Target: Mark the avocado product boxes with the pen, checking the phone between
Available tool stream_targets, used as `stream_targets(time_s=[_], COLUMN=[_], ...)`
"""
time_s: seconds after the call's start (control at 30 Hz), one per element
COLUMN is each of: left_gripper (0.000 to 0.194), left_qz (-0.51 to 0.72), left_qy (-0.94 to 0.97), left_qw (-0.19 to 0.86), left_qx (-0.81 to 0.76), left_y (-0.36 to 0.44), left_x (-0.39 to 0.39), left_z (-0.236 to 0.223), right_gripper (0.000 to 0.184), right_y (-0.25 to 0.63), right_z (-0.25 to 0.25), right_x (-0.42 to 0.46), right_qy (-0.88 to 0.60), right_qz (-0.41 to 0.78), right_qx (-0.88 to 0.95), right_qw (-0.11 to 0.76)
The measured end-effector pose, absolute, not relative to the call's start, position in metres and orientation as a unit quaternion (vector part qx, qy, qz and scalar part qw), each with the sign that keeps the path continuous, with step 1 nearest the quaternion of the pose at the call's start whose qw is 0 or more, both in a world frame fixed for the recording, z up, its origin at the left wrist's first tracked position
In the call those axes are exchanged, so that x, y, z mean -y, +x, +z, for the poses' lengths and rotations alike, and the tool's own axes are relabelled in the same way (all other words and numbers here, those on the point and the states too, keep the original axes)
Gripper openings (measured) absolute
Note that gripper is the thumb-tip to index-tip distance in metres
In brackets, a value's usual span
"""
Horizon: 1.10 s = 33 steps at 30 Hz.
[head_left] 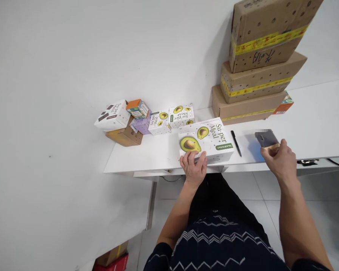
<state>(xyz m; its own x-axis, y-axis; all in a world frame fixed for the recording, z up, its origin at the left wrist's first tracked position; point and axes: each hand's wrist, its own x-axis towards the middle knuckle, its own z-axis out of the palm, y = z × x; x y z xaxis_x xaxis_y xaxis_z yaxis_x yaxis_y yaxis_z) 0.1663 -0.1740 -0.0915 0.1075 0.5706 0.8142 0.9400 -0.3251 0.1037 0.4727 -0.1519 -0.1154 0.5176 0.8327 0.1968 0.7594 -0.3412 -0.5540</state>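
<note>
In the head view, a white box printed with avocado halves and "Su-per Meal" lies at the table's near edge. My left hand has its bent fingers over the near edge of this box. To the right, my right hand is closed on a smartphone, holding it tilted over the table. The phone's grey back with its camera faces up, and a blue glow shows on the white surface beneath. Between the box and the phone lies a black pen.
Taped brown cartons stand stacked against the wall, with an orange-and-green box behind them. Several small boxes line the left end, among them a white chocolate-print box on a brown box. The white table ends just before my body.
</note>
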Motion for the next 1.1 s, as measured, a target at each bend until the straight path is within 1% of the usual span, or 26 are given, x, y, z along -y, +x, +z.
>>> stream_targets(time_s=[0.07,0.1,0.2,0.3,0.4,0.47,0.57,0.63,0.7,0.77,0.83,0.87,0.93,1.0,1.03,1.07,1.1], left_gripper=[0.023,0.023,0.023,0.023,0.023,0.024,0.028,0.031,0.032,0.033,0.037,0.039,0.046,0.056,0.061,0.065,0.069], left_qz=[-0.401,-0.4,-0.399,-0.401,-0.405,-0.402,-0.393,-0.393,-0.432,-0.506,-0.572,-0.587,-0.582,-0.557,-0.547,-0.542,-0.541], left_qy=[-0.708,-0.708,-0.707,-0.707,-0.709,-0.712,-0.72,-0.73,-0.729,-0.699,-0.63,-0.587,-0.511,-0.465,-0.453,-0.445,-0.441], left_qw=[0.229,0.229,0.229,0.226,0.222,0.219,0.213,0.203,0.187,0.157,0.084,0.021,-0.152,-0.321,-0.377,-0.41,-0.421], left_qx=[0.534,0.536,0.538,0.536,0.533,0.532,0.531,0.522,0.496,0.481,0.519,0.557,0.613,0.609,0.595,0.583,0.58], left_y=[0.166,0.166,0.166,0.166,0.166,0.166,0.164,0.161,0.154,0.146,0.135,0.13,0.119,0.108,0.102,0.096,0.091], left_x=[0.174,0.174,0.174,0.174,0.174,0.175,0.176,0.178,0.181,0.184,0.186,0.186,0.186,0.182,0.179,0.174,0.167], left_z=[-0.091,-0.092,-0.092,-0.093,-0.092,-0.09,-0.089,-0.09,-0.091,-0.094,-0.096,-0.098,-0.1,-0.102,-0.102,-0.102,-0.101], right_gripper=[0.085,0.085,0.084,0.08,0.069,0.061,0.05,0.046,0.047,0.051,0.057,0.06,0.062,0.06,0.059,0.058,0.057], right_y=[0.475,0.475,0.475,0.479,0.482,0.479,0.46,0.438,0.413,0.39,0.373,0.367,0.362,0.364,0.366,0.37,0.374], right_z=[-0.123,-0.126,-0.13,-0.131,-0.131,-0.128,-0.114,-0.099,-0.083,-0.07,-0.064,-0.064,-0.068,-0.074,-0.078,-0.081,-0.084], right_x=[0.145,0.143,0.136,0.13,0.127,0.126,0.131,0.138,0.147,0.153,0.156,0.156,0.155,0.155,0.156,0.158,0.161], right_qy=[-0.835,-0.836,-0.83,-0.828,-0.825,-0.821,-0.78,-0.719,-0.652,-0.595,-0.567,-0.561,-0.557,-0.553,-0.553,-0.552,-0.552], right_qz=[0.005,-0.008,-0.01,0.018,0.051,0.053,0.052,0.102,0.182,0.231,0.254,0.26,0.263,0.247,0.235,0.223,0.213], right_qx=[0.5,0.507,0.519,0.513,0.504,0.503,0.531,0.559,0.578,0.616,0.657,0.672,0.688,0.696,0.699,0.701,0.703], right_qw=[0.228,0.208,0.203,0.227,0.249,0.266,0.328,0.399,0.456,0.462,0.427,0.408,0.384,0.385,0.388,0.392,0.396])
